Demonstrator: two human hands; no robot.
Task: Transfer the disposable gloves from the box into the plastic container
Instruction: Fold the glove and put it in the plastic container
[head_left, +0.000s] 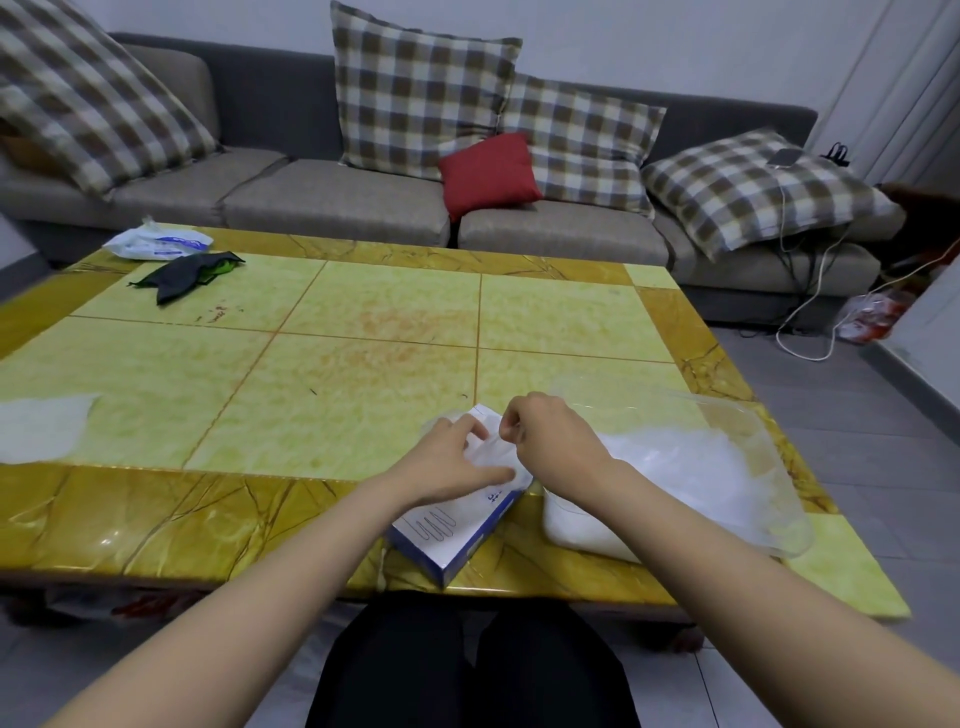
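Far left edge of table (363, 364): loose white film sheet (41, 428), flat, well apart from both hands. Cannot tell whether a glove or a bag.

Back left corner: wipes pack (158, 241), dark cloth (179, 275) just in front of it. Neither part of the job.

Centre, near edge: left hand (449, 462) laid on top of box (447, 530), fingers fairly straight and spread, pressing down, gripping nothing. Judged to be steadying the box.

Box: blue and white, flat on the table. Long axis running away from the body, far end angled slightly rightward. Near corner close to the table edge. Opening hidden under the hands.

Between the hands: thin white glove (491, 447), crumpled at the box top, outline hard to read.

Just right of that: right hand (553, 439), fingers curled in, fingertips pinching the glove film. Touching the far half of the box.

Right: plastic container (769, 467), clear, wide, just beside the box on its right side. Pile of gloves (670, 467) already inside, white and heaped.

Key relation: container straight to the right of the pinch, right hand by far the nearer. Judged next move: lift up out of the box, short carry rightward over the near wall, left hand holding the box down.
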